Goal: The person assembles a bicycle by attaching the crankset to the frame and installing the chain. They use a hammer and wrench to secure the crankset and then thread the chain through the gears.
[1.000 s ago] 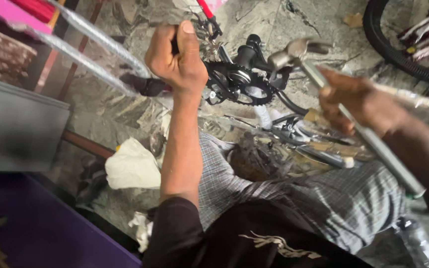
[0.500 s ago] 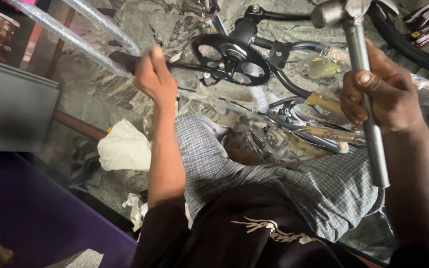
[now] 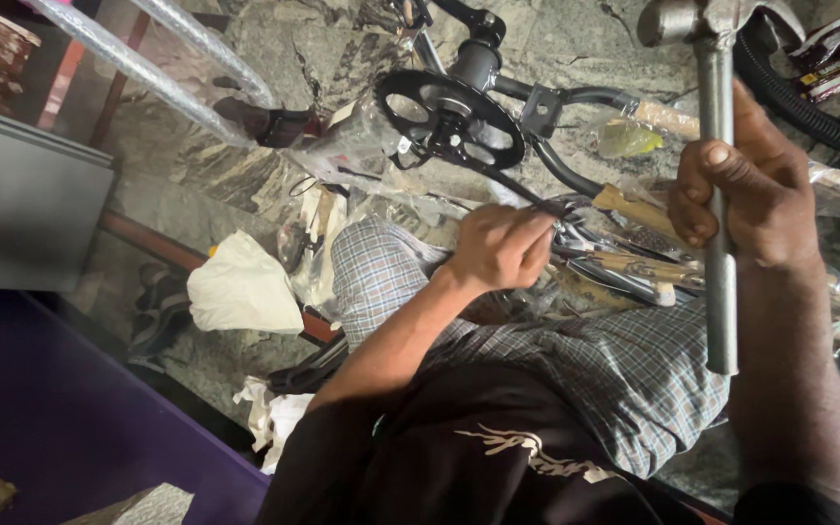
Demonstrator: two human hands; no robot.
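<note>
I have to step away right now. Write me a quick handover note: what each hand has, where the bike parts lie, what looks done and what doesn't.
Right hand: closed around the shaft of a metal hammer, head raised at the top of the view.
Left hand: fingers pinched on a thin dark rod that runs up to the black chainring; what the fingertips hold is hidden.
Chainring and crank sit on the black bike frame, lying on the stone floor above the knees. Plastic-wrapped parts lie beside the left hand; a white cloth lies to the left.
Done: crank and chainring are on the frame.
Left: hammer is up, not touching anything.
</note>
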